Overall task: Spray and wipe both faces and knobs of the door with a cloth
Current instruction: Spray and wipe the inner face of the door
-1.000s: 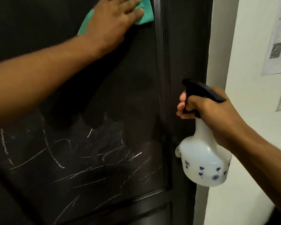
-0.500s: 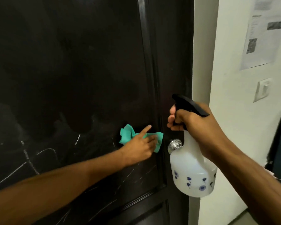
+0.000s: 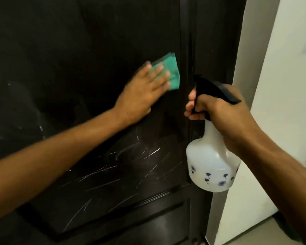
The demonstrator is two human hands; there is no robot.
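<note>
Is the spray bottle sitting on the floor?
No, the right hand holds the spray bottle up in the air by its neck, beside the dark door.

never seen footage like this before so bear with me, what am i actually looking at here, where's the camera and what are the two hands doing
There is no machine here. A person wears one wide-angle camera on the head, looking forward and down, so you see their own two arms reaching out.

In front of them stands a dark door with pale scratch marks across its lower panel. The left hand lies flat, fingers straight, pressing a green cloth against the door face; the blur suggests it is wiping. The right hand grips the neck of a white spray bottle with a black trigger head and small blue flowers printed on it. To the right is a pale wall. No knob shows in this picture.
</note>
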